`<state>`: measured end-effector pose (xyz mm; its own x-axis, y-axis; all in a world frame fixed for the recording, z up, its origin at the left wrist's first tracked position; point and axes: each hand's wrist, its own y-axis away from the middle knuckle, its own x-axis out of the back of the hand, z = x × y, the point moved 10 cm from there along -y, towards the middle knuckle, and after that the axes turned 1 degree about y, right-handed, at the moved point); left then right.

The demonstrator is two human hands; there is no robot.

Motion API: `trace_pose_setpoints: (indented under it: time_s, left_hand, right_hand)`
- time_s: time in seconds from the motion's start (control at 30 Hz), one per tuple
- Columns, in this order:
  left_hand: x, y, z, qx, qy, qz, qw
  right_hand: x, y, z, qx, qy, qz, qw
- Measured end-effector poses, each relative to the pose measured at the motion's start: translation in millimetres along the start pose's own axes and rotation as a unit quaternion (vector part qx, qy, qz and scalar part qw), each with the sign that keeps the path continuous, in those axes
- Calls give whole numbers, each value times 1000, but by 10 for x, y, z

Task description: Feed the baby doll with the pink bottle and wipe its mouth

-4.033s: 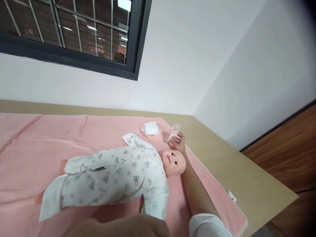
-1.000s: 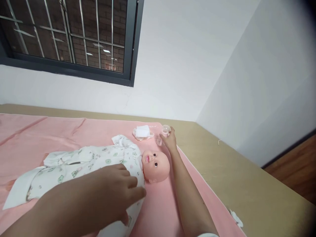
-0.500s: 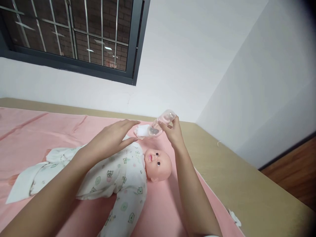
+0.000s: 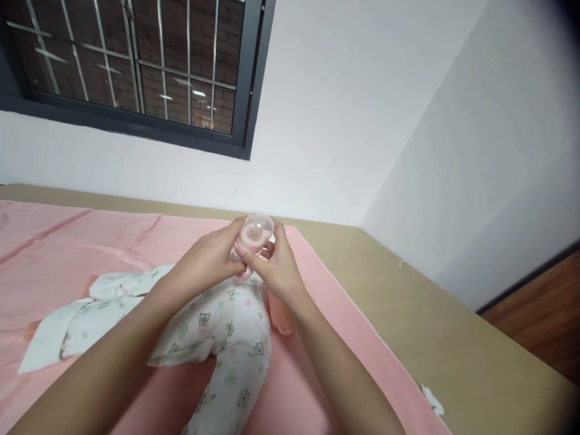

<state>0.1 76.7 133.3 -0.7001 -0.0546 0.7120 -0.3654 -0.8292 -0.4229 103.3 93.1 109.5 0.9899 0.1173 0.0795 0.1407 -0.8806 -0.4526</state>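
Observation:
A small pink baby bottle (image 4: 256,235) with a clear domed cap is held up over the doll, and both hands grip it. My left hand (image 4: 212,260) wraps it from the left. My right hand (image 4: 276,269) pinches it from the right, just under the cap. Below them lies a baby doll (image 4: 217,326) in a white printed romper, on its back on a pink blanket (image 4: 90,241). The doll's face is hidden behind my right hand.
The blanket covers a tan table (image 4: 435,326) that stands in a corner of white walls. A dark-framed barred window (image 4: 136,72) is above at the left. A small white scrap (image 4: 430,399) lies at the blanket's right edge.
My right hand lifted the bottle off the blanket and brought it left, over the doll. My left hand left the doll's chest and closed on the bottle.

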Motion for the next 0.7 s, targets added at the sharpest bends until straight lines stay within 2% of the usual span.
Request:
trace_pose_setpoints:
  time_s: [0.17, 0.27, 0.37, 0.57, 0.7]
  left_hand:
    - [4, -7, -63, 28, -22, -10, 999]
    - [-3, -1, -106, 38, -33, -14, 999]
    - [-12, -10, -145, 33, -34, -18, 999]
    - [160, -54, -289, 35, -74, 27, 996]
    - [351, -64, -439, 65, -104, 67, 990]
  right_hand:
    - [-26, -19, 95, -23, 8, -14, 1000]
    - [-18, -28, 54, -16, 27, -19, 999]
    - [93, -45, -30, -4, 38, 7, 999]
    - [621, -122, -198, 28, 63, 95, 993]
    - [1060, -276, -30, 15, 59, 137, 989]
